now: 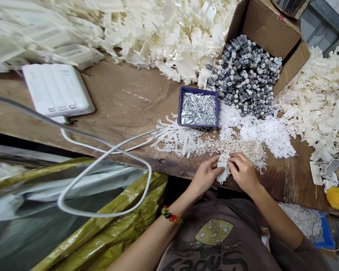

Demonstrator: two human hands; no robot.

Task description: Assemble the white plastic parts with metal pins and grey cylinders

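Note:
A flat white plastic part (222, 170) with a notched edge is held at the front edge of the wooden bench. My left hand (205, 176) grips it from the left, thumb on its face. My right hand (243, 171) is at its upper right side, thumb and fingertips pinched together against it; whether a small piece is between them cannot be made out. Just beyond my hands lie a heap of tiny cream plastic pieces (237, 145) and a bundle of long white plastic strips (176, 139). Behind these sits a dark blue tray (179, 109) of shiny metal pins (198, 108).
Grey motor-like parts (243, 71) spill from a cardboard box (271, 28). White discs (279, 135) lie in front. Cream plastic housings (169, 34) pile along the back. A white power bank (58, 88) with a looping cable (107, 214) lies left; a yellow object (338, 199) is far right.

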